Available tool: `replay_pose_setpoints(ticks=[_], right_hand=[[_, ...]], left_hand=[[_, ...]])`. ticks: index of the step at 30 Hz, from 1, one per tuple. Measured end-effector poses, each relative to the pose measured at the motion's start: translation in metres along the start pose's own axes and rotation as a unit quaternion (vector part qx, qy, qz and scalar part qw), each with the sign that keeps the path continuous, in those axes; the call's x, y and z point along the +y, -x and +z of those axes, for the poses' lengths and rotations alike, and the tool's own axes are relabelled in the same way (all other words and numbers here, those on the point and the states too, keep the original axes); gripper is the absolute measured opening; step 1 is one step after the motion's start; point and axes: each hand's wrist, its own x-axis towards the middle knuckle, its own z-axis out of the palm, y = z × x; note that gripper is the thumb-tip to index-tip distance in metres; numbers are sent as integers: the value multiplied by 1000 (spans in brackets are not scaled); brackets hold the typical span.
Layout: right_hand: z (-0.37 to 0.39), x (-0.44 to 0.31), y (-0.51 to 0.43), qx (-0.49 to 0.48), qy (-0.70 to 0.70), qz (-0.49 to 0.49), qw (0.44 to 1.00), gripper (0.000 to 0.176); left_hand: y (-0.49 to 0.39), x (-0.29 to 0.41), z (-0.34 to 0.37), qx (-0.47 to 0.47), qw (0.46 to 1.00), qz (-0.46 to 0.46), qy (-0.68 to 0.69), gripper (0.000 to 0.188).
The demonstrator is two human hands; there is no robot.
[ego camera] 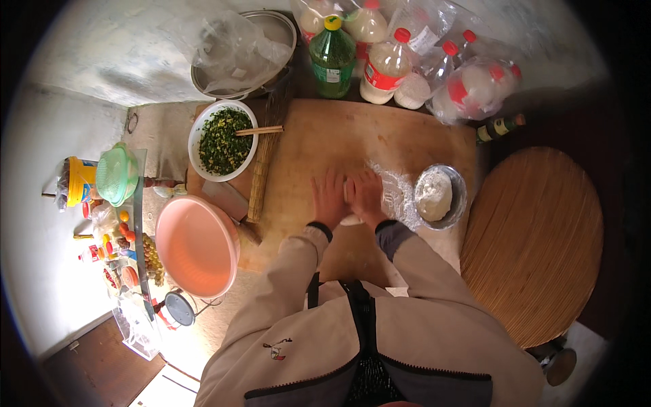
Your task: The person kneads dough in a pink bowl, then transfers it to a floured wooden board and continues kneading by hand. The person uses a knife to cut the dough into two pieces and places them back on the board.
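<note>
A pale lump of dough [351, 220] lies on the wooden board [330, 132], mostly covered by my hands. My left hand [330, 198] presses on its left side with the fingers stretched forward. Close beside it, my right hand [366, 196] bears down on the dough with bent fingers. Loose white flour [396, 191] is smeared over the board just right of my right hand. Farther right stands a metal bowl [462, 201] with a heap of flour [433, 196] in it.
At left are a white bowl [192, 147] of chopped greens with chopsticks [262, 131], a bound straw brush [260, 185], a cleaver [226, 199] and a pink basin [198, 244]. Bottles [333, 61] line the back. A round slatted mat [539, 244] lies right.
</note>
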Motion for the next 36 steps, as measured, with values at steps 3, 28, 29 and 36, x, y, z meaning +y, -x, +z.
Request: replay_pose_setpoints(ticks=[3,28,29,36], right_hand=[[-5,-6,-22,42,-32,2,999,22],[-50,4,-2,-155,-98,-85,979,55],[-53,4,-2,-219,-30,-77,972,61],[-61,-13,46,-143,-414,302,847,64]], left_hand=[[-16,0,-10,14,1000,8,-11,85],[18,-43,-43,120,969,-79,200,44],[33,-44,-42,213,932,-133,260,38],[85,11,-43,-195,586,-341,709,45]])
